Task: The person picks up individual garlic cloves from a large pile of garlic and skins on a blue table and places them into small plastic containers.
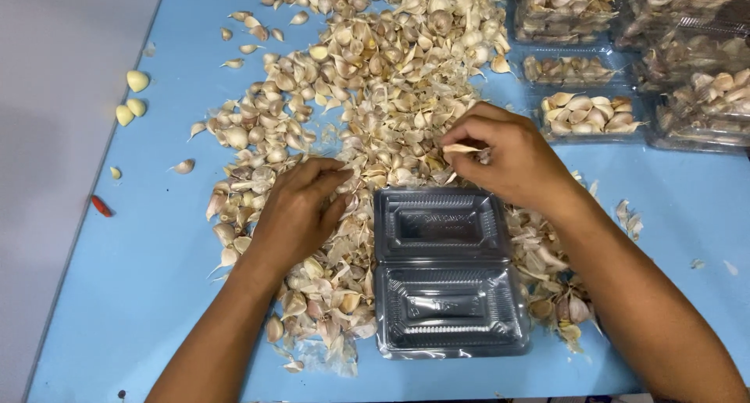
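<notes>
Lying open near the middle of the blue table (141,294), an empty clear plastic clamshell box (447,272) shows both moulded halves hinged flat, one toward twelve o'clock and one toward six, with nothing inside either. At about one to two o'clock from it, along the far right edge, stand several more clear plastic boxes (586,114) holding garlic cloves; the nearest one is open on top and holds pale cloves, while the ones behind and to the right are partly cut off by the frame.

The right hand (512,157), just past the box at twelve to one o'clock, pinches a single garlic clove (461,148) between thumb and fingertips, closed on it. That clove is pale cream, slim and pointed, lying roughly level with its tip toward nine o'clock, held just above the heap.

The left hand (301,208) rests palm down at ten o'clock from the box, fingers together and slightly curled on the garlic pile (367,83); whether it grips anything beneath cannot be told. The pile spreads from twelve o'clock down both sides of the box, a mix of papery beige cloves and loose dry skins.

Three peeled yellowish cloves (133,98) sit apart at the table's nine to ten o'clock edge, and a small red object (101,206) lies below them.
</notes>
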